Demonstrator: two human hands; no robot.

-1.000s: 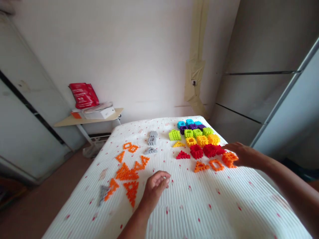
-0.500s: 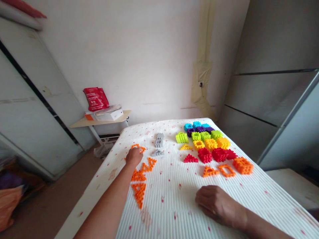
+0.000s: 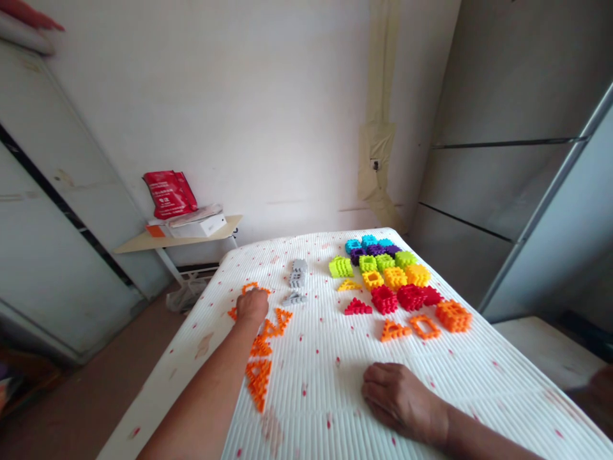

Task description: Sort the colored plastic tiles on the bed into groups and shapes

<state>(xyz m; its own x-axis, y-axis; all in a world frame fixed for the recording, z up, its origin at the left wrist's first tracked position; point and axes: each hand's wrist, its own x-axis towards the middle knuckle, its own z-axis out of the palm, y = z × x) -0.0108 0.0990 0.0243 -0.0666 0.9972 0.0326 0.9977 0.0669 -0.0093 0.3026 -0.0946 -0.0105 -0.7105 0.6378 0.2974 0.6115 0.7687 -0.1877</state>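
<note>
My left hand (image 3: 252, 305) reaches out to the loose orange pieces (image 3: 261, 374) on the left of the white mattress (image 3: 335, 409). Its fingers are curled down over an orange square ring piece (image 3: 249, 287). My right hand (image 3: 397, 396) lies palm down on the mattress nearer to me, fingers loosely bent and nothing in it. Ahead of it stand an orange block (image 3: 453, 315), an orange square ring (image 3: 424, 326) and an orange triangle (image 3: 393, 330).
Rows of red (image 3: 407, 297), yellow (image 3: 395, 278), green (image 3: 378, 262), purple and blue blocks (image 3: 366, 243) sit at the far right. Grey pieces (image 3: 297, 275) lie mid-mattress. A small table (image 3: 182, 236) with a red bag (image 3: 168, 193) stands by the wall.
My left hand went from near me out to the orange pieces at the far left. My right hand left the orange block and came back to rest on the mattress.
</note>
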